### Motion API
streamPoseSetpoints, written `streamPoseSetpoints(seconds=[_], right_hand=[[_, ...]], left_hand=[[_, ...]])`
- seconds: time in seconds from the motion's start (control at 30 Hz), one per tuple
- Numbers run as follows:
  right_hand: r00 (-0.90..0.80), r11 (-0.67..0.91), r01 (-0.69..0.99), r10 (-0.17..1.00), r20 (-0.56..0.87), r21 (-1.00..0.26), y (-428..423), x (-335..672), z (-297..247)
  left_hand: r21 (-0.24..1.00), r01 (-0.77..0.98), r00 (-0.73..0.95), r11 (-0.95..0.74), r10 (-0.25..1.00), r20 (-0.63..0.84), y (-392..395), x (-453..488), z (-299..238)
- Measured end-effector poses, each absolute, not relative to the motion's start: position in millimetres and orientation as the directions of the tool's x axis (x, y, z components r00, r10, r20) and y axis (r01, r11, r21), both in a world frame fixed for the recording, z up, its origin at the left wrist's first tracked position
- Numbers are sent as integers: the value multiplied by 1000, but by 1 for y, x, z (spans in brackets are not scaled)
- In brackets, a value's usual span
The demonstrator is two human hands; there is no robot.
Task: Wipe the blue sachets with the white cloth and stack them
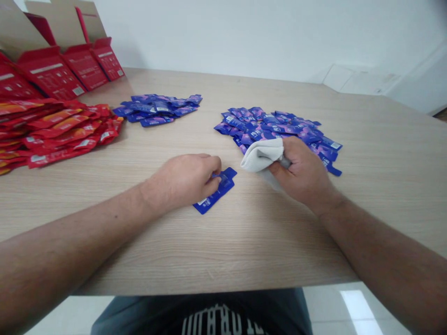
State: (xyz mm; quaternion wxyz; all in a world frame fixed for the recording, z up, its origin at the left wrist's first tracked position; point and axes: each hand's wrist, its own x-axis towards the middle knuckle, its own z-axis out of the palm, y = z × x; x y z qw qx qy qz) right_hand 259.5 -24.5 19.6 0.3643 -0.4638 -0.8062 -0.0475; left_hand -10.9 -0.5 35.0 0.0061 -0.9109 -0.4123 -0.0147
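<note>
My left hand point(190, 179) is closed, its curled fingers over a flat blue sachet point(210, 201) that lies on the table. The thumb and forefinger are at the sachet's upper face, and the hand covers part of it. In my right hand point(305, 172) a bunched white-grey cloth point(262, 153) is gripped between thumb and fingers, just above the table. Right behind that hand spreads a loose pile of blue and purple sachets point(268, 125). A smaller pile of the same blue sachets point(159, 109) lies farther back, left of the middle.
Red and orange pouches point(63, 130) are heaped at the left. Behind them stand several red cartons point(84, 65) with raised flaps, near the white wall point(223, 37). The wooden table point(223, 251) has its front edge close to my lap.
</note>
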Motion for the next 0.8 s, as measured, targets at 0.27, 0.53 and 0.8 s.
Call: streamPoseSetpoints(seconds=[0.27, 0.53, 0.8], right_hand=[[-360, 580, 769, 740, 569, -268, -27, 257, 20], [-391, 605, 748, 733, 556, -272, -28, 256, 20], [-407, 613, 742, 733, 545, -271, -29, 255, 20]], left_hand=[[57, 875, 480, -480, 847, -227, 8, -16, 25], [297, 868, 485, -399, 810, -330, 16, -10, 27], [436, 830, 520, -348, 767, -376, 20, -14, 34]])
